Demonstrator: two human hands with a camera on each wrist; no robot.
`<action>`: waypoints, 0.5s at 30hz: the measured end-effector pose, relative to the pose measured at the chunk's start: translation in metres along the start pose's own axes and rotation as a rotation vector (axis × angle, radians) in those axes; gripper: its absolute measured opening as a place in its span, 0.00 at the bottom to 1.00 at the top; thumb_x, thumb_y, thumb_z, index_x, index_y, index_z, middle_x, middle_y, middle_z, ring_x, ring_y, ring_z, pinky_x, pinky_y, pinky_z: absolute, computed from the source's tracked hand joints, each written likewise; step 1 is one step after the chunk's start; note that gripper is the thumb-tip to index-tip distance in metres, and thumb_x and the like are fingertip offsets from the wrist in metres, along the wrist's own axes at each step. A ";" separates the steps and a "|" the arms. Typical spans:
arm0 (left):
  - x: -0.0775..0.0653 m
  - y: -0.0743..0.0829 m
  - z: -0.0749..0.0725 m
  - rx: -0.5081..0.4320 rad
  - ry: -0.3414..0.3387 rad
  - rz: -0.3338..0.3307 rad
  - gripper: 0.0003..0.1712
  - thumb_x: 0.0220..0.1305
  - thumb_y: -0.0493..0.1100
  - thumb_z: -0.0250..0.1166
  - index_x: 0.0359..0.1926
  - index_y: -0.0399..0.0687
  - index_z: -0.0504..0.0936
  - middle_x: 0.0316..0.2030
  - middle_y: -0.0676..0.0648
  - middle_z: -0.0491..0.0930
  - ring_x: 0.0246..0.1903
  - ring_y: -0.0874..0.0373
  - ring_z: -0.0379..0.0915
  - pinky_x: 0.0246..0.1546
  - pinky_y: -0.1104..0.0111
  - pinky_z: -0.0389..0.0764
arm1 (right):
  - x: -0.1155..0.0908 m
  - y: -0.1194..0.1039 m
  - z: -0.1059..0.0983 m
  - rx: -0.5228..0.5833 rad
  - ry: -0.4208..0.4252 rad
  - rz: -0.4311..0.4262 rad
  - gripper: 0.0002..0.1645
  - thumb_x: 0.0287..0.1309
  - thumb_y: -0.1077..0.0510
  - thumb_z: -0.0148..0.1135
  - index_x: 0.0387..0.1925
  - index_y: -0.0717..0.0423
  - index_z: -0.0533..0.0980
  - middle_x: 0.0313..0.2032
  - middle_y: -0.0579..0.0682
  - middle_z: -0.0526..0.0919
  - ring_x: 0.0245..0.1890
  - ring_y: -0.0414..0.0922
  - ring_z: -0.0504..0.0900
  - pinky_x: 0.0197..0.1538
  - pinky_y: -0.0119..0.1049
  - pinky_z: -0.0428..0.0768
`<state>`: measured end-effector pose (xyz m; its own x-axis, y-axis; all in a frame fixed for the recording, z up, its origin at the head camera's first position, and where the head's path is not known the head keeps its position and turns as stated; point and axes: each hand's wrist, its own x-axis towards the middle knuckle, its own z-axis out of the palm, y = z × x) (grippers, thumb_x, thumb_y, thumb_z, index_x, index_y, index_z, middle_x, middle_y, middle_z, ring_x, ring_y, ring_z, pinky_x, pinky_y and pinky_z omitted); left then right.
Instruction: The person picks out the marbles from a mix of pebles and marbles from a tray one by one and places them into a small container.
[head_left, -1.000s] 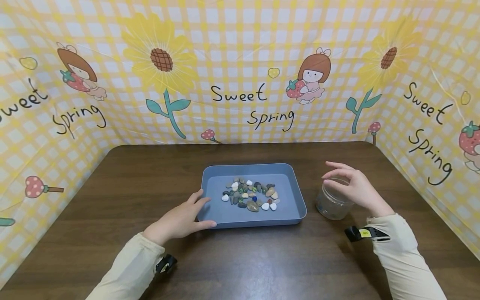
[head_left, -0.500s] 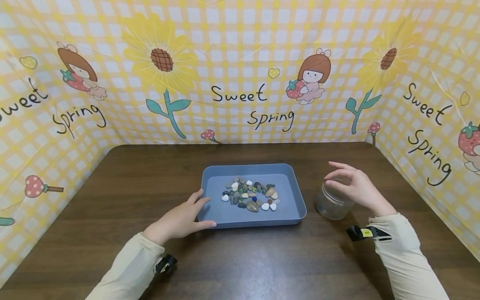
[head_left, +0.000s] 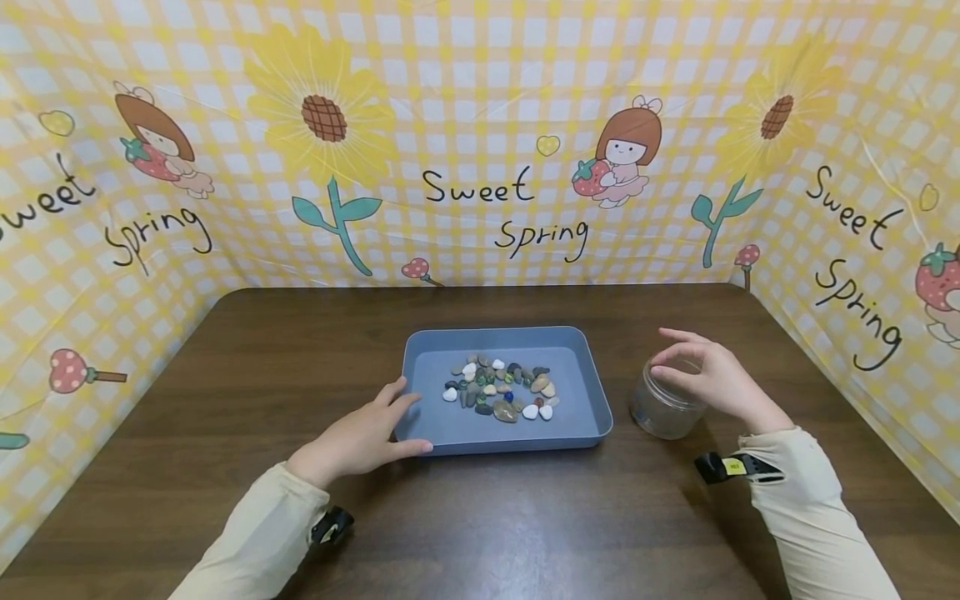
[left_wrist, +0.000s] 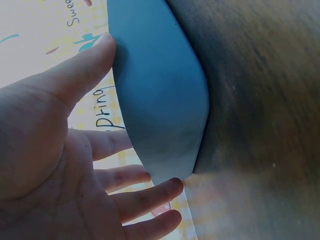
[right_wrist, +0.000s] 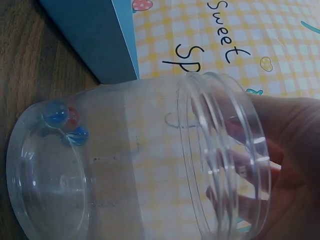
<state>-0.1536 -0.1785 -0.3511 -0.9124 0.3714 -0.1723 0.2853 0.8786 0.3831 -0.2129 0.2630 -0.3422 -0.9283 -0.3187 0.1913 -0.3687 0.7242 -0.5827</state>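
My left hand (head_left: 358, 437) rests on the left end of a blue tray (head_left: 588, 417), fingers spread and thumb on the front rim. In the left wrist view, the fingertips touch the tray wall (left_wrist: 160, 90). Pebbles (head_left: 506, 411) and a few glass marbles (head_left: 508, 397) lie mid-tray. To the right stands a clear jar (head_left: 666, 417), upright. Over its mouth hangs my right hand (head_left: 716, 379), its fingers loosely bent and nothing seen in them. Through the jar wall, two blue marbles (right_wrist: 56, 114) and a reddish one (right_wrist: 72, 116) show at the bottom.
The brown wooden table (head_left: 480, 517) extends around tray and jar. A yellow checked cloth (head_left: 480, 108) with flowers and lettering walls the back and both sides. The jar stands close to the tray's right end.
My right hand has shifted slightly to the right over the jar mouth, and its fingers have drawn in a little. The left hand, tray and pebbles look unchanged.
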 end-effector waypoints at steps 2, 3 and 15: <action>0.000 0.000 0.000 0.001 0.001 0.001 0.45 0.59 0.64 0.59 0.67 0.40 0.62 0.70 0.31 0.50 0.63 0.36 0.62 0.55 0.48 0.71 | 0.000 0.000 0.000 -0.004 -0.014 0.009 0.11 0.57 0.52 0.63 0.36 0.55 0.82 0.64 0.63 0.67 0.64 0.66 0.62 0.60 0.61 0.62; 0.000 0.000 0.000 0.002 0.000 0.001 0.45 0.59 0.64 0.59 0.67 0.40 0.62 0.70 0.31 0.50 0.63 0.36 0.62 0.55 0.48 0.71 | 0.000 0.000 -0.001 -0.005 -0.020 0.009 0.11 0.58 0.52 0.63 0.36 0.55 0.82 0.64 0.63 0.67 0.64 0.66 0.62 0.60 0.62 0.63; 0.000 0.000 0.000 0.000 0.003 0.001 0.45 0.58 0.64 0.59 0.67 0.40 0.62 0.70 0.31 0.50 0.63 0.36 0.62 0.55 0.48 0.72 | -0.002 -0.006 -0.005 -0.008 -0.032 0.017 0.12 0.59 0.51 0.61 0.38 0.55 0.82 0.64 0.63 0.66 0.65 0.66 0.61 0.60 0.61 0.63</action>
<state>-0.1536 -0.1786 -0.3515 -0.9129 0.3716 -0.1691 0.2864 0.8780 0.3835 -0.2095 0.2625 -0.3350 -0.9327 -0.3254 0.1557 -0.3530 0.7347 -0.5793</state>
